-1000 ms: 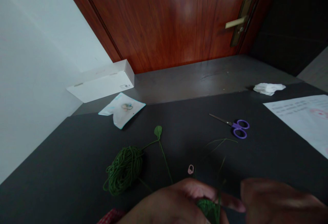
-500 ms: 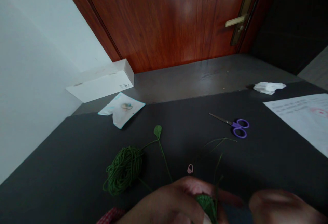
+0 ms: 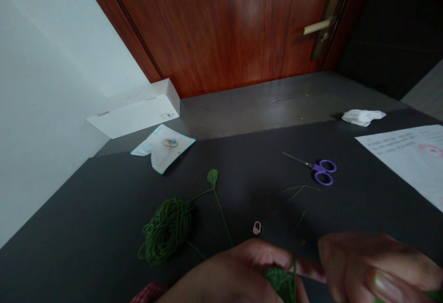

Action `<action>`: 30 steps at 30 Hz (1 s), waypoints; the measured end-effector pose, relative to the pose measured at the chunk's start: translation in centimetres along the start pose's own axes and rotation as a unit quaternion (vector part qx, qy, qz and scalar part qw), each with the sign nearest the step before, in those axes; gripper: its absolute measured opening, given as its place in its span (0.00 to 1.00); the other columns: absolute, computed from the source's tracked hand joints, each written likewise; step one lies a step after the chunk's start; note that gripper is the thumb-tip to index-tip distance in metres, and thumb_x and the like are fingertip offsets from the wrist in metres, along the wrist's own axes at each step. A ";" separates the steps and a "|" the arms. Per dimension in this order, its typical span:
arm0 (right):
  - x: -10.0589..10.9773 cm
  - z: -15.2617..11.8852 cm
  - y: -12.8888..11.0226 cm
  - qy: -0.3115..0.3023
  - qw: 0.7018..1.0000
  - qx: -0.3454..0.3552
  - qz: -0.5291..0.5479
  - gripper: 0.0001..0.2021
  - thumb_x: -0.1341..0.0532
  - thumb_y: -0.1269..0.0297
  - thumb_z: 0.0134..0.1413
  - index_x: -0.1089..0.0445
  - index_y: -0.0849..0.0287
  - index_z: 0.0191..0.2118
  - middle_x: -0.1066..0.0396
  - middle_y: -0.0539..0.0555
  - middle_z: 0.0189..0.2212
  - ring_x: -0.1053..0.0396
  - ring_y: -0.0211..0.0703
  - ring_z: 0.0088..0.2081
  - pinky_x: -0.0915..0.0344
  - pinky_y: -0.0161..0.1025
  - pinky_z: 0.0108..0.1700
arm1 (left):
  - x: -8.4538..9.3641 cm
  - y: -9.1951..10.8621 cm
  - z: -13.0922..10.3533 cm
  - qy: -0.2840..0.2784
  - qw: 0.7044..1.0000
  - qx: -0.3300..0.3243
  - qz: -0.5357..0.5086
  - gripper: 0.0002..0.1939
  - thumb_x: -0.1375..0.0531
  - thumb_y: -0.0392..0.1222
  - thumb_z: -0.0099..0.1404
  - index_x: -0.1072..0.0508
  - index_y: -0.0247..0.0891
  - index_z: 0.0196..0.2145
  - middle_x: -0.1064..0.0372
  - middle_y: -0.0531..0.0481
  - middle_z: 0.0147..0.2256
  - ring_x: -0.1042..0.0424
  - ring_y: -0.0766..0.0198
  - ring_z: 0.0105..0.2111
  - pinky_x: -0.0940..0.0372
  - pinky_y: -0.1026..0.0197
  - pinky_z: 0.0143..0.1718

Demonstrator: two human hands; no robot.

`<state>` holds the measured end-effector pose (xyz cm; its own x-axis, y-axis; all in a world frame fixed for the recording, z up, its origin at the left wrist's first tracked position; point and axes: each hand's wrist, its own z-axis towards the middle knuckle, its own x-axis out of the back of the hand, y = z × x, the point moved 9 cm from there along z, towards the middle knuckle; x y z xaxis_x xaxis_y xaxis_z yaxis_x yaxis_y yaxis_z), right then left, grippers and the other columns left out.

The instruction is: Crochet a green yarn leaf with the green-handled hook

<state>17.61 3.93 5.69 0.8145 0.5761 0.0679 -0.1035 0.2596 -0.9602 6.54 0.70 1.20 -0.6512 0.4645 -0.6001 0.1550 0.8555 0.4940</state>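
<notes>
Near the bottom edge, my left hand (image 3: 228, 273) is closed around a small green crocheted piece (image 3: 278, 281), its index finger stretched out to the right with a strand of green yarn beside it. My right hand (image 3: 374, 263) is closed just right of that fingertip, slightly blurred. Bits of a green handle (image 3: 434, 295) show under its fingers; the rest of it is hidden. A green yarn skein (image 3: 168, 230) lies left of my hands, joined by strands to a small green crocheted leaf (image 3: 212, 177). Just above my left hand is a pink stitch marker (image 3: 256, 227).
Purple-handled scissors (image 3: 321, 169) lie on the dark table, with loose yarn ends (image 3: 302, 186) below them. A printed sheet (image 3: 408, 155) and a crumpled tissue (image 3: 363, 117) are at right. A white packet (image 3: 169, 148) and a long white box (image 3: 138, 118) sit at back left.
My right hand has moved left and up, close to my left fingertip, and more of its closed fingers shows. My left hand keeps its hold on the crocheted piece.
</notes>
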 end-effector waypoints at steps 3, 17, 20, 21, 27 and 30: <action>-0.8 0.2 0.0 -0.058 0.996 0.016 0.070 0.21 0.54 0.54 0.66 0.25 0.49 0.33 0.27 0.53 0.22 0.29 0.43 0.25 0.33 0.41 0.31 | 0.2 0.2 0.9 -0.030 0.997 -0.063 -0.034 0.25 0.35 0.27 0.47 0.23 0.38 0.45 0.31 0.51 0.32 0.35 0.70 0.30 0.44 0.67 0.31; -0.1 0.5 4.2 0.158 0.929 -0.166 0.291 0.22 0.45 0.52 0.61 0.25 0.56 0.22 0.29 0.52 0.20 0.36 0.39 0.24 0.38 0.36 0.29 | 2.2 2.7 0.3 0.122 0.958 -0.254 0.052 0.38 0.29 0.34 0.47 0.33 0.43 0.56 0.34 0.56 0.30 0.33 0.69 0.32 0.38 0.62 0.38; -0.2 0.5 4.6 0.171 0.922 -0.184 0.295 0.22 0.46 0.53 0.62 0.26 0.57 0.23 0.30 0.51 0.20 0.37 0.39 0.25 0.39 0.35 0.29 | 2.7 3.3 -0.1 0.171 0.940 -0.286 0.075 0.40 0.30 0.33 0.47 0.35 0.44 0.58 0.34 0.56 0.32 0.34 0.69 0.33 0.39 0.62 0.39; -0.3 0.5 4.8 0.176 0.918 -0.194 0.298 0.21 0.46 0.53 0.62 0.26 0.57 0.23 0.30 0.51 0.21 0.37 0.39 0.25 0.39 0.35 0.29 | 2.9 3.6 -0.3 0.191 0.931 -0.300 0.083 0.40 0.30 0.33 0.47 0.35 0.44 0.58 0.35 0.56 0.32 0.35 0.69 0.33 0.39 0.62 0.39; -0.5 0.6 5.1 0.175 0.911 -0.209 0.308 0.20 0.45 0.53 0.61 0.28 0.56 0.23 0.32 0.50 0.22 0.38 0.39 0.26 0.38 0.34 0.30 | 2.8 4.1 -0.9 0.207 0.918 -0.326 0.090 0.38 0.31 0.35 0.50 0.36 0.42 0.58 0.36 0.57 0.31 0.38 0.71 0.30 0.42 0.64 0.35; -0.9 0.9 5.0 0.158 0.912 -0.205 0.317 0.20 0.47 0.54 0.63 0.28 0.56 0.24 0.32 0.50 0.23 0.38 0.38 0.27 0.37 0.34 0.31 | 3.3 4.0 -1.1 0.238 0.910 -0.323 0.100 0.41 0.31 0.36 0.49 0.39 0.41 0.60 0.35 0.57 0.29 0.38 0.69 0.29 0.42 0.64 0.34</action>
<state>15.85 5.35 1.10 0.7957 0.2395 -0.5564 -0.4421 -0.3982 -0.8037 4.17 5.43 1.93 -0.9301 0.3129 -0.1923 -0.0633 0.3794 0.9231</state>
